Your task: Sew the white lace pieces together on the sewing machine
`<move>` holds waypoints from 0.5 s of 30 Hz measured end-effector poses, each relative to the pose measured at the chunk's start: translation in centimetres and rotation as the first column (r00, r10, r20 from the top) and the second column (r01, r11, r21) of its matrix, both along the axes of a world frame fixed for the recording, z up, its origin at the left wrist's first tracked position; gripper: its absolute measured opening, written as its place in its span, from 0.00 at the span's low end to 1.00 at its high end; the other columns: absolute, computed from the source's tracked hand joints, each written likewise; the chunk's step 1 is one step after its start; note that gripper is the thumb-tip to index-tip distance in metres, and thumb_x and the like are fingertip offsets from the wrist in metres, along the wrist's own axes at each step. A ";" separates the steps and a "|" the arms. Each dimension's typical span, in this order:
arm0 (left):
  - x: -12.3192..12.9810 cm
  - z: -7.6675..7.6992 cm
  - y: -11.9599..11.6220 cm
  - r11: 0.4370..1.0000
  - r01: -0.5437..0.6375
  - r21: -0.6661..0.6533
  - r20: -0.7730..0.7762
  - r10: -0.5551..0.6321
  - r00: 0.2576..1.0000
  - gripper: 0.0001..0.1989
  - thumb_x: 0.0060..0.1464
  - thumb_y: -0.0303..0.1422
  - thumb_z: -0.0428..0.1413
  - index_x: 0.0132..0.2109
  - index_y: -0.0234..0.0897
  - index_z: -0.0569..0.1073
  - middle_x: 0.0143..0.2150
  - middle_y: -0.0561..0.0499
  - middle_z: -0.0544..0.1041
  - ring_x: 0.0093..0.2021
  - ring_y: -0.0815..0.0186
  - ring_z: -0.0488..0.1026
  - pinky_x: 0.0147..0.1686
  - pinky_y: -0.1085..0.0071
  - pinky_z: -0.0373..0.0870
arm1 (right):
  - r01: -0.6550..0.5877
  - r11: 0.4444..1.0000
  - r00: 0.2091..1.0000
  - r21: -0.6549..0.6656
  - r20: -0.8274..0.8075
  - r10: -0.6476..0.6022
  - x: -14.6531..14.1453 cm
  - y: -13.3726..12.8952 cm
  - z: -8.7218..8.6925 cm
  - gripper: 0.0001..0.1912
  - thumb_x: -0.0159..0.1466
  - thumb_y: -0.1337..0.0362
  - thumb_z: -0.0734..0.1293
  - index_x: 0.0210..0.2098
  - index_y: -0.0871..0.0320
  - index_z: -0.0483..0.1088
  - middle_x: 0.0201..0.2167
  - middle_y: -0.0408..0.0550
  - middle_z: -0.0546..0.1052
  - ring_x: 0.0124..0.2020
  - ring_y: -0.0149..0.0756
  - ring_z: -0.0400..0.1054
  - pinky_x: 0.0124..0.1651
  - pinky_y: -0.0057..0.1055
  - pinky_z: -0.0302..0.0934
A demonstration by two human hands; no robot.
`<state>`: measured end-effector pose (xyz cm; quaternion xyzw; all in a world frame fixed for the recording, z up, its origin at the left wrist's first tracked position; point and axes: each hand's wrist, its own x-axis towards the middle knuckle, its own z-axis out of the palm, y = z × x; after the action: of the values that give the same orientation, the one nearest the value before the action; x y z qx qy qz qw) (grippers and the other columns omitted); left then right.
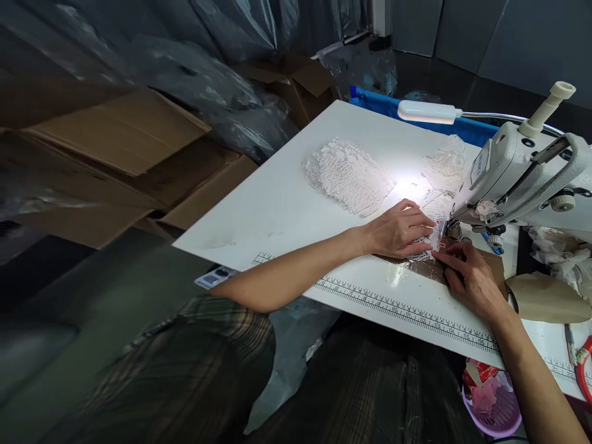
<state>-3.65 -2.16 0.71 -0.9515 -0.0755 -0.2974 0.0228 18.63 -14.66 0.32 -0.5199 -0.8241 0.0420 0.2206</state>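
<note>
White lace fabric [423, 251] lies on the sewing table by the presser foot [446, 228] of a white sewing machine [504, 166]. My left hand [401, 231] rests on the lace to the left of the foot, fingers stretched out and slightly apart. From the right side, my right hand [472, 277] reaches in with fingers spread, its index fingertip touching the lace edge just in front of the foot. The needle point is too small to make out. A larger pile of white lace [346, 176] sits beyond my left hand, with another lace piece [446, 154] behind the foot.
A lamp [428, 112] on a bendable neck hangs over the table. A printed ruler [393, 308] runs along the front edge. Red-handled scissors [583, 370] lie at the right; a purple basket [497, 419] stands below. Cardboard boxes [124, 135] are at the left.
</note>
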 end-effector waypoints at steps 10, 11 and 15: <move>0.0 -0.3 0.1 0.996 -0.019 -0.087 -0.139 0.007 0.990 0.20 0.68 0.46 0.48 0.54 0.38 0.74 0.58 0.42 0.77 0.49 0.56 0.76 0.54 0.53 0.62 | 0.010 1.000 1.000 -0.010 0.009 -0.010 -0.2 -0.1 0.1 0.21 0.65 0.69 0.60 0.52 0.50 0.77 0.45 0.53 0.73 0.45 0.43 0.69 0.46 0.42 0.71; 0.0 -0.3 0.0 0.997 -0.011 -0.076 -0.130 0.001 0.992 0.21 0.69 0.47 0.48 0.55 0.38 0.74 0.58 0.42 0.77 0.50 0.56 0.76 0.54 0.53 0.62 | 0.009 1.000 1.000 -0.011 0.012 -0.009 -0.2 -0.2 0.1 0.21 0.65 0.69 0.60 0.53 0.49 0.77 0.45 0.53 0.73 0.46 0.44 0.69 0.47 0.42 0.71; 0.1 -0.5 -0.1 0.998 0.013 -0.066 -0.136 -0.021 0.990 0.22 0.69 0.48 0.46 0.54 0.37 0.74 0.58 0.42 0.77 0.51 0.56 0.76 0.57 0.53 0.60 | -0.001 1.000 1.000 -0.017 0.015 0.002 -0.2 -0.2 0.1 0.21 0.65 0.69 0.60 0.54 0.49 0.76 0.45 0.54 0.73 0.47 0.45 0.69 0.48 0.44 0.71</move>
<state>-3.53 -2.21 0.24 -0.9705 -0.0753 -0.2292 -0.0057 18.40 -14.89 0.47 -0.5215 -0.8258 0.0454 0.2100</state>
